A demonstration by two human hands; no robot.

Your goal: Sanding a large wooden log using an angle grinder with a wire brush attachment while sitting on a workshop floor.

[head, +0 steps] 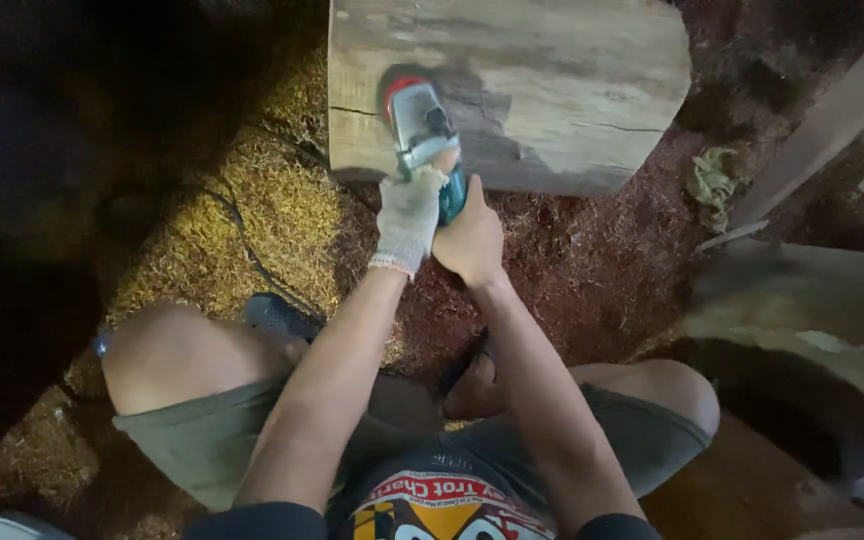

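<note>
Against the wooden block (542,90), gloved left hand (410,215) and bare right hand (470,240) both clasp the grinder (420,130).

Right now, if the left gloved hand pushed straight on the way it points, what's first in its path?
The left hand already grips the teal power tool and points up the frame. Straight on lies the tool's head, then the wooden log it seems pressed against. Contact depth is hard to judge from above.

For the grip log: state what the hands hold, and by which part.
Both hands hold one angle grinder: gloved left hand and bare right hand wrap its teal rear body, its head on the wood block.
</note>
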